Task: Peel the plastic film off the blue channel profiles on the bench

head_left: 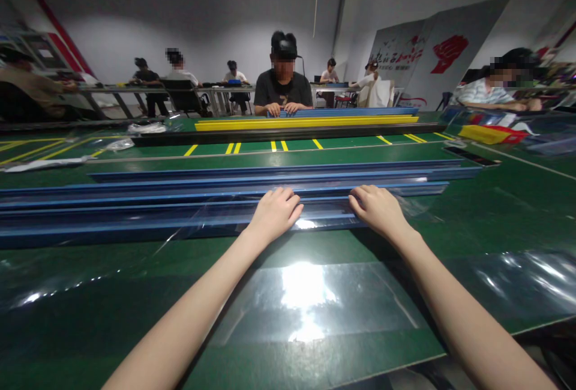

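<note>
So from my remote seat I'm using the long yellow plastic-looking strip as my landmark. The long, glossy blue channel-shaped strip at my hands is on my side of it, lying flat on the green tabletop, past a black strip and a few other blue strips. Its long axis goes side to side, roughly parallel to the yellow one, with the left part swinging a bit nearer to me and running out of view. My left hand and right hand are both on the near side of the yellow strip, palms down, fingers bent over the blue stuff. Can't tell if either one is really gripping or just resting, the undersides are hidden. Imo the relation that matters is the ends: my right hand is the closer one to the near blue strip's right end, while my left is further in along the same axis. Some thin clear film lies even further from the yellow strip, between my forearms. Just beyond the yellow strip a co-worker has both hands at another blue strip.
</note>
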Motion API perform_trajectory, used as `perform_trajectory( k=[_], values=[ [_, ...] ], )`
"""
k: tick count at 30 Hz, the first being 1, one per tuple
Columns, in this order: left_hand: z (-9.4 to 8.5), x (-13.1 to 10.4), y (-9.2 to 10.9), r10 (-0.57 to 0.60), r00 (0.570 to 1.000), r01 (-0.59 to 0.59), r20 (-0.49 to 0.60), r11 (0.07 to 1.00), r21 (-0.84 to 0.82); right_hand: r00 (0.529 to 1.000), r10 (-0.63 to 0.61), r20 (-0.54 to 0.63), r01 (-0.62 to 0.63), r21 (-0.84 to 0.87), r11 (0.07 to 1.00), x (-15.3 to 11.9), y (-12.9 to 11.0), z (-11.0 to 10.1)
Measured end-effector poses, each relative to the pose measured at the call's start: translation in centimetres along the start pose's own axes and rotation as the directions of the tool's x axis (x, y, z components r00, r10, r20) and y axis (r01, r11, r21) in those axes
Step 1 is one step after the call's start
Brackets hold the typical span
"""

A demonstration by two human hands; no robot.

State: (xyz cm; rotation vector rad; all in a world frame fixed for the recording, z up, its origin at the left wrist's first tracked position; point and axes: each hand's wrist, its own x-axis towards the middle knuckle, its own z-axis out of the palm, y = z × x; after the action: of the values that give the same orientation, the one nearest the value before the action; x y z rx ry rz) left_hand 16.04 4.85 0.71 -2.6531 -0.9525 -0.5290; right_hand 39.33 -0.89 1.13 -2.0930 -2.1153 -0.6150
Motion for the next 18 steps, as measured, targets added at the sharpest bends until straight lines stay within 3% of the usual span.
perform_trajectory(
  k=[7,18],
  values=[
    [0.0,0.1,0.1,-0.008,1.0,0.008,-0.002,1.0,0.005,0.98,-0.167,-0.106,0.182,0.148,0.972,-0.2,-3.8,0.0],
    [-0.2,0.1,0.2,0.001,1.0,-0.001,0.006,0.999,-0.04,0.999,-0.035,-0.01,0.036,0.222,0.974,0.1,-2.8,-0.5]
  ],
)
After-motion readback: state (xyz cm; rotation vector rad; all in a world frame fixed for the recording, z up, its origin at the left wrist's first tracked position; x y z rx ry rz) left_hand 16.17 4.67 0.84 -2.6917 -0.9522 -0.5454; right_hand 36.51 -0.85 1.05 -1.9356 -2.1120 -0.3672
